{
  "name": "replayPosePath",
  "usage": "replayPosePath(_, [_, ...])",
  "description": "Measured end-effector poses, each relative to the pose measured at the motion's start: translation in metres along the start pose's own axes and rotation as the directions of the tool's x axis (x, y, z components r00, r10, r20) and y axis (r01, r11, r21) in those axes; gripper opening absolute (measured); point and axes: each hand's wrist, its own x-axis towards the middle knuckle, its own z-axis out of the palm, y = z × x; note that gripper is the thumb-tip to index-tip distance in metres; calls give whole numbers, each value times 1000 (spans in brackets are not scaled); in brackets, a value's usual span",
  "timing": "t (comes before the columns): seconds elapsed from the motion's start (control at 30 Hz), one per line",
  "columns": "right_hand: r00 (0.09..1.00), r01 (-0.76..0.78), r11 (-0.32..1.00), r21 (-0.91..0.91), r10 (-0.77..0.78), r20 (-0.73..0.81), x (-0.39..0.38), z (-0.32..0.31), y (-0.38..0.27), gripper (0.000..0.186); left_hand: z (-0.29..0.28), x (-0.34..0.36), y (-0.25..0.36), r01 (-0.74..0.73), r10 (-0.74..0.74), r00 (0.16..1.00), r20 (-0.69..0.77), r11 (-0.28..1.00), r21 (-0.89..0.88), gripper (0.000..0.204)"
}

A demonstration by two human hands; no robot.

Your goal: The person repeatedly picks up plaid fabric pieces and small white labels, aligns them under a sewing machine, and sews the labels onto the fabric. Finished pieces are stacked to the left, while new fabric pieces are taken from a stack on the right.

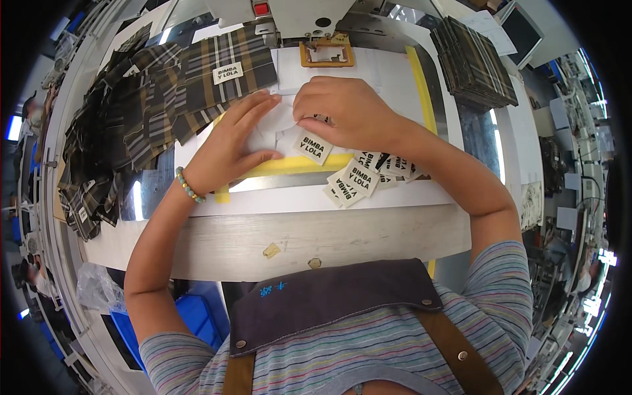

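My left hand lies nearly flat at the left of the white work surface, fingers stretched out and thumb apart, beside a white sheet. A beaded bracelet is on that wrist. My right hand is curled closed to its right; a bit of a dark-printed label shows between the fingers, the rest hidden. Just below the right fingertips rests a cream label with dark print. A loose pile of similar labels spreads under my right forearm. Plaid fabric bearing one cream label lies left of my hands.
Ahead stands a white sewing machine head with a red switch and a brown clamp frame beneath. Dark plaid pieces are heaped at left; a neat plaid stack stands at far right. Yellow tape borders the white surface.
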Motion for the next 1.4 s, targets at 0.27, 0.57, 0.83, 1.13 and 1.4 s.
replayPosePath(0.27, [929, -293, 955, 54, 297, -219, -28, -55, 25, 4, -5, 14, 23, 0, -2, 1000, 21, 993, 116, 54])
replayPosePath(0.57, [979, -123, 874, -469, 30, -199, -65, -58, 83, 5, -5, 44, 31, -66, 62, 998, 29, 978, 198, 44])
replayPosePath(0.83, [987, 84, 789, -608, -151, -60, -44, -49, 92, 7, 16, 68, 34, -131, 112, 990, 91, 961, 242, 51])
replayPosePath(1.13, [966, 182, 762, -622, -257, -32, -58, -65, 96, 14, 6, 61, 28, -56, 29, 995, 91, 949, 311, 50])
replayPosePath(1.4, [918, 324, 714, -621, -396, 23, -42, -57, 92, 16, 10, 67, 34, -122, 98, 991, 94, 945, 303, 52])
